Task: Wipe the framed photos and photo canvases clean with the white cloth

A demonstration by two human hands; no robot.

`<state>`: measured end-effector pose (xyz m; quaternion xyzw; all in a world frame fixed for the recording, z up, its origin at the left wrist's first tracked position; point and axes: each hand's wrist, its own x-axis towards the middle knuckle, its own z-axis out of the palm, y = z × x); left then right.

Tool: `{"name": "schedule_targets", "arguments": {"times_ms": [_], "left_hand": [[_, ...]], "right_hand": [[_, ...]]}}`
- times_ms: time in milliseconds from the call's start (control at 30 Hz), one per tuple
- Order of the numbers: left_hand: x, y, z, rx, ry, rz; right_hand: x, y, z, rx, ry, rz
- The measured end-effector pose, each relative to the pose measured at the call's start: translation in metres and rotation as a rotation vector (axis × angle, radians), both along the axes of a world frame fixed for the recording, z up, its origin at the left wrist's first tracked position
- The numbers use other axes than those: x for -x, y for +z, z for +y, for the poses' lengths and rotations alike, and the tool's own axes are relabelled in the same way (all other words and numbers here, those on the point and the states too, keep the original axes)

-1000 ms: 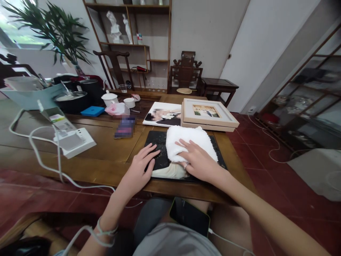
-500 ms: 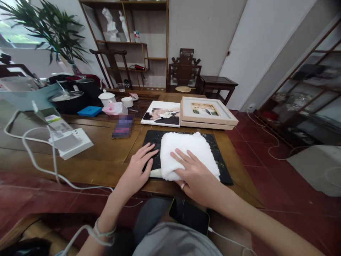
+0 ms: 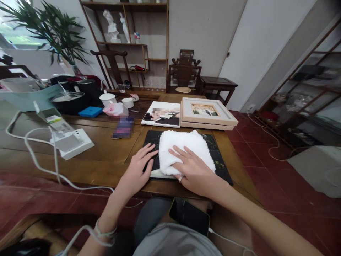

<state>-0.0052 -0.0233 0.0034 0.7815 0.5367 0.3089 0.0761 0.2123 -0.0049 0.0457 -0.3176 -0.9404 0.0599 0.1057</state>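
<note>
A dark photo print (image 3: 218,156) lies flat at the near edge of the wooden table (image 3: 106,149). A folded white towel (image 3: 190,145) lies on top of it. My right hand (image 3: 193,167), a ring on one finger, presses flat on the towel with fingers stretched out. My left hand (image 3: 137,167) rests flat on the print's left edge, fingers spread, beside the towel.
Behind the print sit another photo print (image 3: 162,115) and stacked light wooden frames (image 3: 207,113). A white power strip (image 3: 71,140) with cables lies at left, pots (image 3: 71,99), cups and a blue box (image 3: 90,111) further back. A phone (image 3: 189,215) rests on my lap.
My right hand slid the towel toward me and leftward over the print, then slightly back away. The left hand stayed on the print's edge.
</note>
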Motion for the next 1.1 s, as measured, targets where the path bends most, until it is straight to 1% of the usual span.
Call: {"name": "schedule_targets", "arguments": {"times_ms": [167, 300, 400, 567, 767, 1100], "left_hand": [[0.000, 0.000, 0.000, 0.008, 0.003, 0.008], [0.000, 0.001, 0.000, 0.014, 0.001, 0.004], [0.000, 0.002, 0.000, 0.021, 0.003, 0.001], [0.000, 0.003, -0.001, 0.035, 0.003, 0.010], [0.000, 0.003, -0.001, 0.037, 0.012, 0.019], [-0.001, 0.004, 0.000, 0.017, -0.002, 0.003]], "right_hand": [[0.000, -0.003, -0.001, -0.014, 0.004, 0.011], [0.001, -0.006, -0.008, -0.044, -0.013, 0.032], [0.003, -0.003, -0.018, -0.037, -0.017, 0.027], [0.005, 0.006, -0.029, 0.041, 0.013, -0.050], [0.003, 0.007, -0.025, 0.051, 0.031, -0.052], [0.001, 0.001, -0.017, 0.018, 0.052, 0.033]]}}
